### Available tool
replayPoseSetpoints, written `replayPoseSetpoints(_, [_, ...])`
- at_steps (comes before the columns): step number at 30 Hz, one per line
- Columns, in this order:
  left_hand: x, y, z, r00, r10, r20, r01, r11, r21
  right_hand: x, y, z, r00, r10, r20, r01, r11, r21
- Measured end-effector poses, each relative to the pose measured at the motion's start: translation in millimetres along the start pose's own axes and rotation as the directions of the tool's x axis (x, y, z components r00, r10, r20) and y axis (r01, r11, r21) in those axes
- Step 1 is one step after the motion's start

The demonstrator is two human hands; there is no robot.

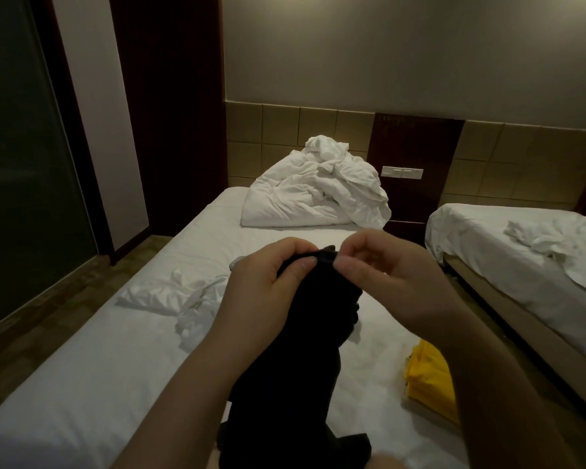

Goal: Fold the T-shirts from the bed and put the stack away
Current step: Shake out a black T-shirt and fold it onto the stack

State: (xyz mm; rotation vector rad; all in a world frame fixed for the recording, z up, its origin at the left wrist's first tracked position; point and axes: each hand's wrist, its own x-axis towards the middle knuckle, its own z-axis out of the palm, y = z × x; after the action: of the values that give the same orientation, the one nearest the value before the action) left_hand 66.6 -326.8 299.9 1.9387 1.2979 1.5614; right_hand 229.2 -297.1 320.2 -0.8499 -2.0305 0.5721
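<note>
Both hands pinch the top edge of the black shirt (301, 367): left hand (268, 282) and right hand (386, 275) sit close together, fingers and thumbs curled on the cloth. The shirt hangs bunched from them, and its lower end lies on the bed (99, 384) near the person

To do this step well, I judge the hands should slide apart along the edge until each finds a shoulder seam. A shake would then make the shirt hang flat, ready to lay on bare sheet for folding. Dark cloth in dim light hides seams, so feel counts more than sight. Keep it off the white shirt (183, 296) so the two do not tangle

Count: three shirts in view. One black is in the hands, one white lies crumpled on the left, and one yellow shirt (427, 377) lies at the right edge. Whether the white heap hides more, I cannot tell. One duvet (315, 194) is heaped at the head. There are two beds; the second bed (487, 238) stands to the right
</note>
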Motion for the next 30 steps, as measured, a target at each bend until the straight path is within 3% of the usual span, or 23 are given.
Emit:
replayPoseSetpoints(6, [0.4, -1.9, 2.5, 0.999, 0.033, 0.001, -0.033, 0.999, 0.017, 4.1, 2.8, 1.2, 0.992, 0.048, 0.115, -0.044, 0.999, -0.032])
replayPoseSetpoints(13, [3.3, -0.2, 1.5, 0.999, 0.04, 0.028, -0.04, 0.999, 0.016, 5.7, 1.3, 8.5, 0.997, -0.083, -0.011, 0.078, 0.967, -0.241])
replayPoseSetpoints(15, [6.9, 0.5, 0.7, 0.999, 0.036, 0.039, -0.034, 0.999, -0.035, 7.0, 1.7, 12.1, 0.997, -0.071, -0.031, 0.065, 0.984, -0.168])
replayPoseSetpoints(18, [14.2, 1.7, -0.1, 0.998, -0.001, 0.067, 0.01, 0.989, -0.145, 7.9, 2.7, 17.6, 0.999, 0.02, -0.043, -0.014, 0.991, 0.135])
replayPoseSetpoints(21, [23.3, 3.2, 0.2, 0.995, 0.013, 0.101, 0.002, 0.99, -0.139, 11.8, 5.5, 20.0, 0.995, 0.055, -0.089, -0.036, 0.978, 0.207])
replayPoseSetpoints(30, [44.2, 11.0, -4.5, 0.992, 0.114, 0.053, -0.116, 0.992, 0.046, 54.0, 1.9, -1.8, 0.977, -0.136, -0.163, 0.11, 0.981, -0.161])
